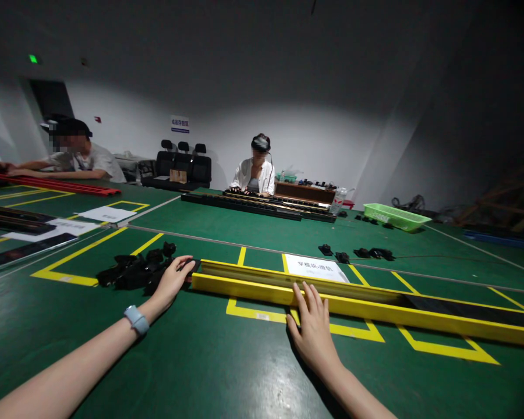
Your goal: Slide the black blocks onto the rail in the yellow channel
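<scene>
Across a smooth, faintly glossy green table [244,372] lies the long, straight-walled yellow rail [262,290], a hollow channel, its left end just beyond a heap of jagged black parts [128,272]. The right hand [313,329] rests unclenched, fingers extended against its near wall, while the left hand [173,281] grasps a small, dark, blocky piece [195,267] right at that end.

Dim overall | back wall [318,131] paler mid-height | tabletop [279,387] glare bottom centre | shadow beside right hand [312,326]
</scene>
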Demonstrator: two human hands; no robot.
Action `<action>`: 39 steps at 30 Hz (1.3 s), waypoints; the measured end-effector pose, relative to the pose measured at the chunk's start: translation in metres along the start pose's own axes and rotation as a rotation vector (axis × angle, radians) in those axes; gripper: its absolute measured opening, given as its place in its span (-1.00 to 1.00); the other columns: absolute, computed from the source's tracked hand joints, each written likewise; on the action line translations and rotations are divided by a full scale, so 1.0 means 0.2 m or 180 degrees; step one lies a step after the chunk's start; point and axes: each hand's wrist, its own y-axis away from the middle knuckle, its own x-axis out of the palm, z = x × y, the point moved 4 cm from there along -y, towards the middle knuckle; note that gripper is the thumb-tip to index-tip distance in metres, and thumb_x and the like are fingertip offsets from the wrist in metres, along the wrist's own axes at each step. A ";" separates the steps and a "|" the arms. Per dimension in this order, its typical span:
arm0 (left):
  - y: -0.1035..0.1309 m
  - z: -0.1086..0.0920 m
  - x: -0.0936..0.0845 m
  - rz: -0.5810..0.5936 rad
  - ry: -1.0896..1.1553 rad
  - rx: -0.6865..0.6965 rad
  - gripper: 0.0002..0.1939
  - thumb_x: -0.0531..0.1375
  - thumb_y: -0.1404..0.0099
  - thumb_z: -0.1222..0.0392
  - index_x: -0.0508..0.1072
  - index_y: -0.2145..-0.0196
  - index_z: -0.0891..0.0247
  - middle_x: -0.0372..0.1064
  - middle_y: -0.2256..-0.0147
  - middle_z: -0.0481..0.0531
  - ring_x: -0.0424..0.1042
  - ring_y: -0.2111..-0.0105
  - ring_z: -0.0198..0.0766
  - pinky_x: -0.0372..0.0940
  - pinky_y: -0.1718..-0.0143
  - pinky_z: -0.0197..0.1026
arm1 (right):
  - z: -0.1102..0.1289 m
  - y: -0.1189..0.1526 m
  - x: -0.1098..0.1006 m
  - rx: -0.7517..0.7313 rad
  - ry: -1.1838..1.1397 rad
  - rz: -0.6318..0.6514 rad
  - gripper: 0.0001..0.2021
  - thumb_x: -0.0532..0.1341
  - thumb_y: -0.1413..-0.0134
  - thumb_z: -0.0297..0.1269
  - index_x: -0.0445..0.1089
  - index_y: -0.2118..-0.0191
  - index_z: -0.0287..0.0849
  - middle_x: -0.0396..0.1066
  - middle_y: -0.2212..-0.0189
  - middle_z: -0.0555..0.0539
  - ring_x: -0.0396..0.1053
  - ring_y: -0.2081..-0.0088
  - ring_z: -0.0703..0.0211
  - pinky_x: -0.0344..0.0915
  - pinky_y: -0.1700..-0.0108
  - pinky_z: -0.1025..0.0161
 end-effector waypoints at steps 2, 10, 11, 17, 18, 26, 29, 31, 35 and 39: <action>0.00 0.01 0.00 0.0039 -0.0050 0.0032 -0.51 0.29 0.00 -0.06 0.45 0.15 0.26 0.39 0.06 0.18 0.37 0.07 -0.03 0.38 0.37 -0.22 | 0.00 0.00 0.00 0.0009 -0.0004 0.0009 -0.40 0.00 -0.16 -0.28 -0.15 -0.30 -0.09 -0.08 -0.26 -0.20 -0.21 -0.30 -0.13 -0.13 -0.21 -0.30; -0.02 0.02 0.01 0.0234 -0.0178 0.0106 -0.50 0.24 -0.07 -0.09 0.42 0.11 0.26 0.37 0.08 0.17 0.39 0.10 -0.06 0.36 0.40 -0.25 | 0.01 0.00 -0.02 0.0025 0.0008 0.0028 -0.42 -0.01 -0.16 -0.29 -0.14 -0.29 -0.10 -0.08 -0.26 -0.20 -0.21 -0.30 -0.12 -0.15 -0.22 -0.29; -0.02 0.02 0.01 0.0258 -0.0187 0.0094 -0.51 0.24 -0.07 -0.09 0.42 0.11 0.26 0.38 0.08 0.17 0.40 0.12 -0.07 0.35 0.40 -0.25 | 0.02 0.00 -0.02 0.0039 0.0017 0.0029 -0.42 -0.01 -0.16 -0.30 -0.13 -0.29 -0.11 -0.08 -0.26 -0.20 -0.21 -0.30 -0.12 -0.16 -0.22 -0.29; 0.01 -0.03 0.03 0.0399 -0.0396 0.0068 -0.50 0.22 -0.08 -0.11 0.44 0.11 0.27 0.42 0.12 0.14 0.43 0.20 -0.10 0.35 0.38 -0.24 | 0.02 0.00 -0.03 0.0058 0.0046 0.0046 -0.44 -0.01 -0.17 -0.30 -0.10 -0.28 -0.14 -0.07 -0.25 -0.21 -0.21 -0.29 -0.12 -0.16 -0.23 -0.28; 0.01 -0.03 0.03 0.0442 -0.0432 0.0080 -0.50 0.21 -0.09 -0.12 0.45 0.11 0.27 0.42 0.11 0.14 0.43 0.18 -0.10 0.36 0.36 -0.24 | 0.02 0.00 -0.02 0.0054 0.0047 0.0048 -0.44 -0.01 -0.17 -0.30 -0.10 -0.28 -0.14 -0.07 -0.25 -0.21 -0.21 -0.30 -0.12 -0.17 -0.23 -0.28; 0.00 0.00 0.03 0.0558 -0.0415 0.0102 -0.46 0.17 -0.11 -0.16 0.46 0.08 0.26 0.40 0.02 0.15 0.39 0.07 -0.06 0.37 0.25 -0.18 | 0.02 0.00 -0.02 0.0039 -0.0010 0.0004 -0.43 -0.01 -0.17 -0.29 -0.13 -0.29 -0.10 -0.08 -0.26 -0.20 -0.21 -0.30 -0.12 -0.16 -0.22 -0.30; 0.00 0.01 0.03 0.0567 -0.0342 0.0080 -0.45 0.17 -0.10 -0.16 0.46 0.07 0.27 0.39 0.01 0.17 0.39 0.06 -0.06 0.37 0.23 -0.16 | 0.02 0.00 -0.02 0.0045 -0.0011 0.0003 -0.42 -0.01 -0.17 -0.29 -0.14 -0.30 -0.10 -0.08 -0.26 -0.20 -0.22 -0.30 -0.12 -0.17 -0.23 -0.29; 0.00 0.01 0.03 0.0573 -0.0281 0.0062 -0.45 0.18 -0.10 -0.16 0.46 0.07 0.28 0.37 0.00 0.18 0.38 0.05 -0.05 0.37 0.22 -0.15 | 0.02 0.00 -0.02 0.0048 -0.0010 0.0004 -0.42 -0.01 -0.17 -0.29 -0.14 -0.30 -0.10 -0.07 -0.26 -0.20 -0.22 -0.30 -0.12 -0.17 -0.23 -0.29; 0.00 0.01 0.03 0.0585 -0.0269 0.0032 -0.45 0.18 -0.11 -0.15 0.46 0.07 0.29 0.35 -0.02 0.20 0.36 0.02 -0.04 0.36 0.20 -0.14 | 0.01 0.00 -0.01 0.0031 0.0000 -0.0004 -0.41 -0.01 -0.17 -0.28 -0.15 -0.30 -0.09 -0.08 -0.27 -0.20 -0.20 -0.30 -0.14 -0.16 -0.21 -0.31; 0.00 0.00 0.03 0.0552 -0.0362 0.0078 -0.45 0.16 -0.12 -0.16 0.47 0.07 0.29 0.34 -0.02 0.20 0.35 0.02 -0.03 0.36 0.21 -0.15 | 0.00 0.00 0.01 -0.0015 0.0018 -0.0041 -0.41 -0.02 -0.18 -0.26 -0.16 -0.30 -0.09 -0.08 -0.26 -0.21 -0.20 -0.29 -0.16 -0.14 -0.20 -0.33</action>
